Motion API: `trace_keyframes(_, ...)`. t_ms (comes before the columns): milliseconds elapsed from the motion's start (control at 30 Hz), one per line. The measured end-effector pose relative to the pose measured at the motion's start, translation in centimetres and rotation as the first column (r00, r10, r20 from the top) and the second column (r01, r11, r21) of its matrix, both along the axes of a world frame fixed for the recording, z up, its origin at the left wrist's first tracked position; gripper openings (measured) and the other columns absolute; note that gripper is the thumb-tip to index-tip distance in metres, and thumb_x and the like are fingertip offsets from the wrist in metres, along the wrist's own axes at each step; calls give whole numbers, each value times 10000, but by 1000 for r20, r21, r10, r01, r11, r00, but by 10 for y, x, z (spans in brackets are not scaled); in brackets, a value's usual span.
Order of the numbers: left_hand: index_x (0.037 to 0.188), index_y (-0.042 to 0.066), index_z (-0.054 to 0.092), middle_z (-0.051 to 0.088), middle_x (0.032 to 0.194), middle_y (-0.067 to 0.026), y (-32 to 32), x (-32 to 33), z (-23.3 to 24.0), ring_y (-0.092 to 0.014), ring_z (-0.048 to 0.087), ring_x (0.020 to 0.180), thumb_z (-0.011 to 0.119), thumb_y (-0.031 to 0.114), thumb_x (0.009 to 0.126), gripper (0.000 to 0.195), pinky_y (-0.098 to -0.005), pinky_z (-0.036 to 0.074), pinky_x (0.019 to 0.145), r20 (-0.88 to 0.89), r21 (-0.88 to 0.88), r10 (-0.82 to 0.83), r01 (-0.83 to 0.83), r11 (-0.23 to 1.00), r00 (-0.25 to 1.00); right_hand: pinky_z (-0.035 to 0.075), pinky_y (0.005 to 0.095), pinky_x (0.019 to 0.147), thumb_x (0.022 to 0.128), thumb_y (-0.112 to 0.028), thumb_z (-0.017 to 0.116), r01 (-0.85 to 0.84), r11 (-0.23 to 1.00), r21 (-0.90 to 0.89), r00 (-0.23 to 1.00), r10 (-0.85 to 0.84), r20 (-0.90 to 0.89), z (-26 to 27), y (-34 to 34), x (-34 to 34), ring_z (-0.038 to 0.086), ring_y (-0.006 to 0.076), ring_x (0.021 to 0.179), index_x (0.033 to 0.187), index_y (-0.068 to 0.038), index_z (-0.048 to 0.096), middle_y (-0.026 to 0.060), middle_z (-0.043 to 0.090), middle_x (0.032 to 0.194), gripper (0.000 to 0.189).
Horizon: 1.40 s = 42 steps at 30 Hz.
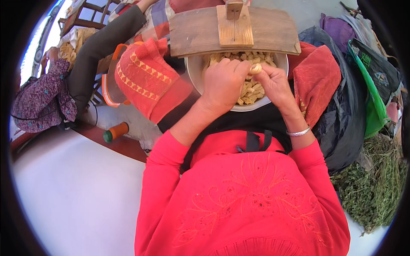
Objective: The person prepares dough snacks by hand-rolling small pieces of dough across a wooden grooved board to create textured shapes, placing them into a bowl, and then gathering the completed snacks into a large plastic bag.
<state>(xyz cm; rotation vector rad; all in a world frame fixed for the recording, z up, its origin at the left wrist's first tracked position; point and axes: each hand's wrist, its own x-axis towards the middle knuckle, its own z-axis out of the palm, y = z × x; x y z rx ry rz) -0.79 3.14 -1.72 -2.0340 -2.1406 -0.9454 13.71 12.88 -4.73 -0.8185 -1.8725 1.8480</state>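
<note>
Both of my hands meet above a pale metal basin (192, 75) that sits on my lap. My left hand (224, 81) is closed around a cream-coloured twisted piece (255, 68), perhaps dough or a dried vegetable strip. The fingertips of my right hand (275, 81) pinch the same piece from the other side. Many short, wrinkled yellowish pieces (251, 92) lie in the basin beneath my hands. A wooden board (198, 30) with a smaller block (235, 28) fixed on it spans the far side of the basin and hides part of it.
Red towels (145, 78) cover both my knees. To the right stand a black plastic bag (341, 128), a green bag (373, 108) and dried leafy stems (368, 185). An orange and green roll (116, 132) lies left. Another person (48, 92) sits at the far left beside similar pieces.
</note>
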Motion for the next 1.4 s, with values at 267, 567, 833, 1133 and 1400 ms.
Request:
trace_keyframes(267,1086,60,617,617,1054,-88,-11,14,-36,-279,566,922,618,75,766,320,-352,465,800,240,175,-57,15,984,969,453,326,907,962,-219,499,-302,459,-835,921,-86,-380,-8,-20,5,572,150,1058,1194,-67,564,31,608,1145,284)
trace_keyframes(567,1103,6,560,594,1086,-180,-4,11,-4,-346,582,968,643,125,834,306,-365,462,834,524,70,-62,29,997,850,428,262,904,876,-40,549,-8,905,-425,939,-139,-315,2,-14,-14,558,131,1019,932,20,661,66,503,1262,139)
trace_keyframes(833,912,12,587,584,640,-97,16,6,-7,-272,583,567,544,157,898,152,-358,459,558,306,-275,159,-73,959,939,442,285,842,810,14,595,146,770,622,989,-127,-76,18,-4,-10,523,192,1055,846,31,654,116,576,1106,71)
trace_keyframes(1133,934,41,598,444,568,30,-17,6,-11,-42,363,466,459,267,989,271,-203,268,422,980,-194,190,63,979,65,421,246,855,814,22,603,244,962,-120,871,-271,-409,29,2,-15,522,115,1001,887,39,689,41,518,1134,114)
trace_keyframes(1400,879,13,614,443,590,37,-36,-25,-23,-48,357,509,462,343,975,375,-210,276,465,960,-278,253,364,889,116,408,254,916,861,15,592,162,929,-333,846,-305,-438,15,8,13,518,113,1046,952,26,689,41,537,1153,133)
